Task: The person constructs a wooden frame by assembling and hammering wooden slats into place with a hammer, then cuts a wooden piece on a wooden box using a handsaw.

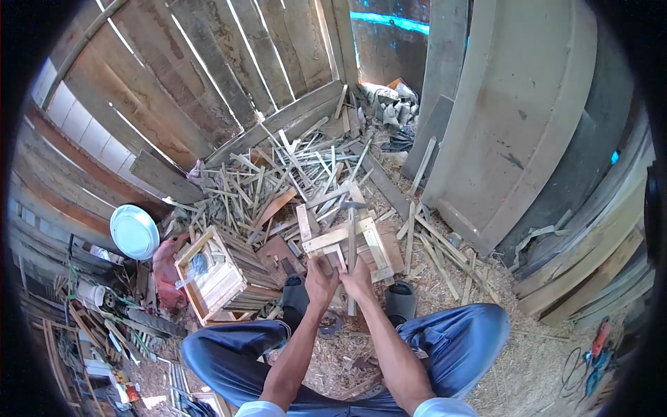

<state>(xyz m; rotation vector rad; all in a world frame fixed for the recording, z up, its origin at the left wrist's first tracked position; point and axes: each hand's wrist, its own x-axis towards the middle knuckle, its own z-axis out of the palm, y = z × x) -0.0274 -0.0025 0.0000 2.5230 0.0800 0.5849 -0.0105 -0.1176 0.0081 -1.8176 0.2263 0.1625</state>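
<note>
My right hand [357, 281] is wrapped round the handle of a hammer [351, 236], whose metal head points away from me. Close beside it, my left hand [322, 281] has its fingers drawn together at the near end of a short wooden strip [335, 254]; I cannot tell what is pinched in them. Just beyond both hands lies a small frame of pale wooden slats [338, 237], partly covered by the hammer and my hands. It rests between my feet, over a brown board [392, 251].
A slatted wooden crate [240, 281] holding a plastic bag stands at my left. Loose wood strips [243, 187] are heaped ahead, by a plank wall [201, 76]. A white basin [134, 231] leans far left. A red power tool [600, 338] lies far right on sawdust-covered ground.
</note>
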